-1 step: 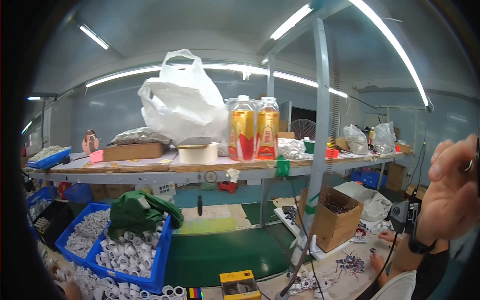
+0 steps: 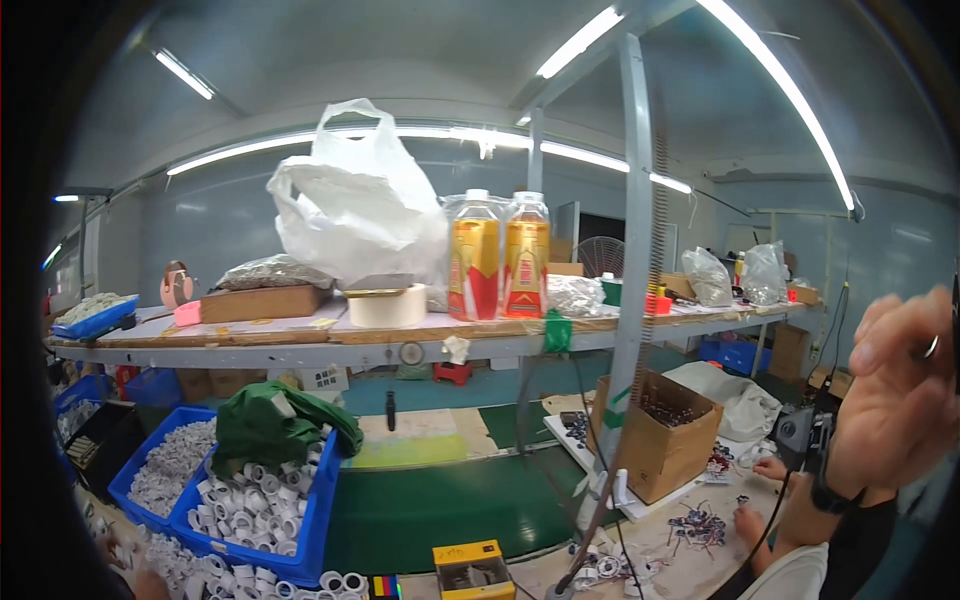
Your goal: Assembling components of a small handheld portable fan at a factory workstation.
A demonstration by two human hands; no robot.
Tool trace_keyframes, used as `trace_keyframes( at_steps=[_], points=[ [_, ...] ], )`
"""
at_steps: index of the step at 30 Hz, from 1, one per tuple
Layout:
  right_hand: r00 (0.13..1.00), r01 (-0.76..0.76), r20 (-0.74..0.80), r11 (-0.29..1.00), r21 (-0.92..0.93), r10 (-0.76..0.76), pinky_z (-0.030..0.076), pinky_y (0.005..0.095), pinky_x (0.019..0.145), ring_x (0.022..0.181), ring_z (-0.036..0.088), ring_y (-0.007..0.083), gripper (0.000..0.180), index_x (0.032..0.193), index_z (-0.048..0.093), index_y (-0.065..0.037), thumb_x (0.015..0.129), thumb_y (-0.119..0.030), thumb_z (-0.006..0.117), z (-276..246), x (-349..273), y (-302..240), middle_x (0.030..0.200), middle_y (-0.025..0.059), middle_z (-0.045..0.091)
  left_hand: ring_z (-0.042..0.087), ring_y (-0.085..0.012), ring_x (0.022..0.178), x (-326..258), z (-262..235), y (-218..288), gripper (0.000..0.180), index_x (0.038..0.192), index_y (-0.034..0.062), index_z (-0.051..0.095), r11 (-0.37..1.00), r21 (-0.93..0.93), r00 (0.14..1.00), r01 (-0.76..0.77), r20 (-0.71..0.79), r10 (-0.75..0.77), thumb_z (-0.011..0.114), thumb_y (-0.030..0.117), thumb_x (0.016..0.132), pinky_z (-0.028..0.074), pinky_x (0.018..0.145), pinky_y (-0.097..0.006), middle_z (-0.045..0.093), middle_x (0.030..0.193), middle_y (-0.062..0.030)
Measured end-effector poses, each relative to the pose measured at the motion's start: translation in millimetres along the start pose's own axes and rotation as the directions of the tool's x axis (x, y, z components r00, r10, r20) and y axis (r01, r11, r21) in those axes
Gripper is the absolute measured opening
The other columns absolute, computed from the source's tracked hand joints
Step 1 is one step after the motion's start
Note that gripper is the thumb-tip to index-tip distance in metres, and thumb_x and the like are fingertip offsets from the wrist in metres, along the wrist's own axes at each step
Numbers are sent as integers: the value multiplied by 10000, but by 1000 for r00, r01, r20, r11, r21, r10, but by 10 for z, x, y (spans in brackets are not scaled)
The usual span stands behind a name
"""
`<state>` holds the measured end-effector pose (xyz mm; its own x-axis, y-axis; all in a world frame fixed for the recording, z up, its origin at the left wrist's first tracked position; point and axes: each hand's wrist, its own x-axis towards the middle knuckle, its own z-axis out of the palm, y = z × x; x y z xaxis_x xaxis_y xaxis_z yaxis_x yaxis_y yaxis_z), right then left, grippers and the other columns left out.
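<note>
My right hand is raised at the right rim, with a dark band and a small camera device at its wrist. Its fingers are loosely bent and apart, with nothing visible in them; the rim cuts off part of the hand. A small shiny ring-like spot shows among the fingers. Low at the left rim, part of my left hand shows, dim and blurred, its fingers unreadable. Nearest to it are white plastic rings and a blue bin of white ring-shaped parts, partly under a green cloth.
A shelf holds a white plastic bag and two drink bottles. A grey post rises before a cardboard box. Another person's hand is beside wired parts. A yellow box stands in front.
The whole view has shifted slightly, so the shelf and bins appear a little farther left. My right hand sits slightly lower at the rim. Nothing has been picked up or let go.
</note>
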<state>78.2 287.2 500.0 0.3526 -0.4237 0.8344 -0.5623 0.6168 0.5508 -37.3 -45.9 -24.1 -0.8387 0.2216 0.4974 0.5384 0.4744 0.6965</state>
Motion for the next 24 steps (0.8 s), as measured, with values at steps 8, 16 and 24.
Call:
trace_keyframes(
  at_steps=[8, 16, 24],
  points=[
    [951, -302, -82, 953, -32, 299, 456, 302, 484, 483, 575, 198, 137, 855, 416, -67, 904, -72, 543, -351, -1310, -355, 807, 88, 594, 557, -370, 748, -31, 12, 101, 98, 776, 1, 586, 982, 176, 998, 66, -23, -63, 526, -54, 722, 452, 674, -418, 583, 804, -171],
    [784, -563, 369, 822, 84, 499, 499, 366, 572, 638, 608, 265, 129, 810, 400, -61, 918, -18, 457, -917, -1848, -504, 943, 244, 631, 558, -376, 801, 63, 109, 94, 130, 828, 28, 610, 963, 270, 1000, -4, 22, -2, 560, -15, 716, 451, 721, -436, 602, 842, -169],
    [454, -869, 245, 486, -90, 857, 496, 324, 631, 716, 628, 269, 110, 849, 546, -22, 893, -6, 446, -1026, -2753, -1094, 889, 173, 640, 548, -381, 822, 0, 151, 21, 136, 836, 30, 618, 946, 324, 1000, -11, -10, 15, 551, -17, 727, 444, 738, -431, 597, 844, -168]
  ],
)
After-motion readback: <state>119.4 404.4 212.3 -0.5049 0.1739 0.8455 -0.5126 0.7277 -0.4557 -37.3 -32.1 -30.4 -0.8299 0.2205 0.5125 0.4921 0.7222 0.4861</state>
